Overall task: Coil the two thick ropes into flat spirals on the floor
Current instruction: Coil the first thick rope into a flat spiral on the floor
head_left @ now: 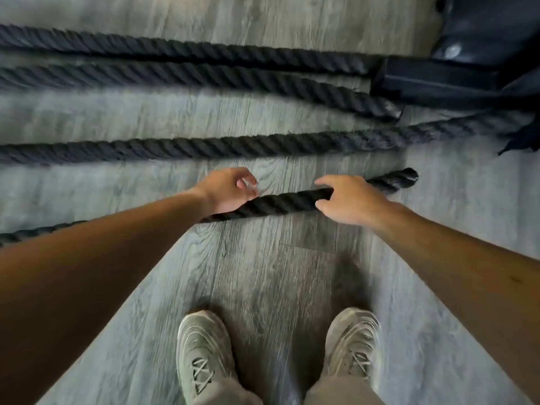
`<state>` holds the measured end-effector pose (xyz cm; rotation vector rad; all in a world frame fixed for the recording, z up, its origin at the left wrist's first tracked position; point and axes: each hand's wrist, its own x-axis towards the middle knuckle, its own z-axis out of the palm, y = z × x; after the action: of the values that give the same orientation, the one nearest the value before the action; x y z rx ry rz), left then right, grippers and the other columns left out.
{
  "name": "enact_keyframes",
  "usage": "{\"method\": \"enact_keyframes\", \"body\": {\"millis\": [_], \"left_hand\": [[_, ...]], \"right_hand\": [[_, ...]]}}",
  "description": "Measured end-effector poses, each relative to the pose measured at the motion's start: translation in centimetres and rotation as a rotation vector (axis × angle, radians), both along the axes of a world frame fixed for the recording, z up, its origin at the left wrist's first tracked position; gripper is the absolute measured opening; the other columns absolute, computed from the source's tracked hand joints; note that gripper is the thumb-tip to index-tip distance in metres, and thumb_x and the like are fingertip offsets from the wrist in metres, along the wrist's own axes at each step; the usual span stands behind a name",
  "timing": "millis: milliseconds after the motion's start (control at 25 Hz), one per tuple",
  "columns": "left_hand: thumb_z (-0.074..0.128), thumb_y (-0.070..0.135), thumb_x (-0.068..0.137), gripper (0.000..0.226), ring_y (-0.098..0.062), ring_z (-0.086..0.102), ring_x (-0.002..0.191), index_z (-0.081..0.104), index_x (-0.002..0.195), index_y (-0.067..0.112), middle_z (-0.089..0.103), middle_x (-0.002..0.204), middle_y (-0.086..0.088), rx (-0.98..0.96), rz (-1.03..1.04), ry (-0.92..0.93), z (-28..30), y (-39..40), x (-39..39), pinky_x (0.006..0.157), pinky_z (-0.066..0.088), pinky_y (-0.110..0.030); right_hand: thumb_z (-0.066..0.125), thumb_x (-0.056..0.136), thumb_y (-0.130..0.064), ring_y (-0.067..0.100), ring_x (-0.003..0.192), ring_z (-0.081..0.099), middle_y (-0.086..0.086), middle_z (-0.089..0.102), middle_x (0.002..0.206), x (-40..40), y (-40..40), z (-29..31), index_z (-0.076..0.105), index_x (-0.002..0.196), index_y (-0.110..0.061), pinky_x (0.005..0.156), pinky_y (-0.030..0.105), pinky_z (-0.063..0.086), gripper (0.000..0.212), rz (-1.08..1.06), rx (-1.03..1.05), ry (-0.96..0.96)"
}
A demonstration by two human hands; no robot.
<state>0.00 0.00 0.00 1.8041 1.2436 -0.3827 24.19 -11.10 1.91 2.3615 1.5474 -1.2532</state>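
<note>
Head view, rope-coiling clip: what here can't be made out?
- Ropes' far ends: all four strands run off the left edge, so which belong together is unknown.
- Left hand: whether it touches the nearest rope is unclear.
- Dark object, top right: cropped, blurred, unidentifiable.
- Right hand covers the rope beneath it.

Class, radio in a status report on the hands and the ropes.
Right hand closing around nearest rope near its end. Left hand open, resting against it. All ropes straight, nothing coiled. Floor clear.
</note>
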Motion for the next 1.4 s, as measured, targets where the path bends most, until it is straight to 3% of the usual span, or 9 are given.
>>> {"method": "enact_keyframes", "body": {"millis": [80,200,360,560,760,1080,1160,1280,1400], "left_hand": [[0.064,0.048,0.089,0.017,-0.013,0.064,0.095,0.059,0.103,0.040,0.066,0.104,0.011,0.078,-0.083,0.025,-1.7,0.4,0.6,0.084,0.049,-0.030],[0.063,0.063,0.084,0.031,-0.015,0.061,0.093,0.057,0.104,0.040,0.063,0.097,0.013,0.133,-0.228,0.067,-3.7,-0.2,1.0,0.086,0.050,-0.033],[0.061,0.066,0.083,0.043,-0.020,0.060,0.099,0.058,0.115,0.037,0.063,0.107,0.007,0.173,-0.253,0.078,-4.2,-1.6,0.9,0.091,0.050,-0.036],[0.064,0.060,0.086,0.027,-0.016,0.058,0.090,0.057,0.102,0.040,0.065,0.102,0.009,0.163,-0.209,0.036,-4.0,-5.9,0.2,0.074,0.044,-0.029],[0.074,0.058,0.078,0.026,-0.003,0.063,0.079,0.060,0.087,0.038,0.067,0.083,0.018,0.043,-0.204,-0.070,-4.9,-10.1,-1.0,0.065,0.046,-0.023],[0.076,0.031,0.085,0.011,0.002,0.068,0.081,0.072,0.094,0.037,0.073,0.083,0.019,-0.341,-0.215,-0.198,-6.2,-14.1,3.0,0.082,0.052,-0.021],[0.073,0.024,0.086,0.011,-0.003,0.068,0.082,0.073,0.095,0.030,0.073,0.085,0.015,-0.087,-0.211,-0.279,-6.3,-13.6,3.8,0.081,0.055,-0.029],[0.077,0.039,0.077,0.046,-0.021,0.056,0.104,0.059,0.118,0.026,0.062,0.115,0.000,0.643,-0.252,-0.315,-5.9,-9.6,4.1,0.088,0.050,-0.037],[0.062,0.062,0.083,0.063,-0.028,0.048,0.121,0.050,0.137,0.033,0.055,0.132,-0.003,0.735,-0.587,-0.038,-5.6,-5.8,3.8,0.099,0.042,-0.044]], "right_hand": [[0.049,0.094,-0.059,0.016,0.088,0.067,0.004,0.072,0.111,0.3,0.5,-1.7,0.053,0.136,-0.036,0.074,0.031,0.047,0.049,0.013,-0.071,-0.058],[0.023,0.091,-0.078,0.020,0.058,0.074,0.012,0.075,0.080,0.3,1.0,-3.6,0.027,0.155,-0.036,0.064,0.031,0.054,0.076,-0.053,-0.340,-0.111],[0.021,0.097,-0.069,0.025,0.074,0.072,0.012,0.075,0.087,0.5,0.7,-3.4,0.029,0.154,-0.030,0.060,0.033,0.049,0.070,0.004,-0.338,-0.182],[0.041,0.093,-0.070,0.031,0.118,0.056,0.010,0.059,0.129,-1.9,-1.7,-4.4,0.052,0.137,-0.026,0.082,0.034,0.044,0.062,-0.171,-0.124,-0.162],[0.069,0.077,-0.059,0.033,0.110,0.044,0.008,0.043,0.114,-5.2,-4.3,-7.5,0.052,0.092,-0.031,0.072,0.034,0.039,0.036,-0.431,0.030,-0.073],[0.065,0.080,-0.040,0.024,0.101,0.035,0.000,0.034,0.101,-0.1,-8.6,-7.7,0.048,0.081,-0.031,0.073,0.035,0.035,0.020,0.086,0.189,-0.197],[0.061,0.078,-0.040,0.021,0.099,0.033,-0.003,0.031,0.099,0.8,-8.9,-6.9,0.045,0.077,-0.031,0.070,0.035,0.033,0.019,0.360,0.174,-0.237],[0.059,0.080,-0.038,0.020,0.097,0.033,-0.002,0.034,0.101,-0.7,-8.7,-6.4,0.052,0.078,-0.028,0.069,0.035,0.030,0.013,0.620,0.168,-0.274],[0.061,0.083,-0.031,0.023,0.105,0.039,0.000,0.036,0.106,-1.5,-8.5,-6.4,0.058,0.093,-0.032,0.077,0.037,0.038,0.010,0.583,0.179,-0.237]]}}
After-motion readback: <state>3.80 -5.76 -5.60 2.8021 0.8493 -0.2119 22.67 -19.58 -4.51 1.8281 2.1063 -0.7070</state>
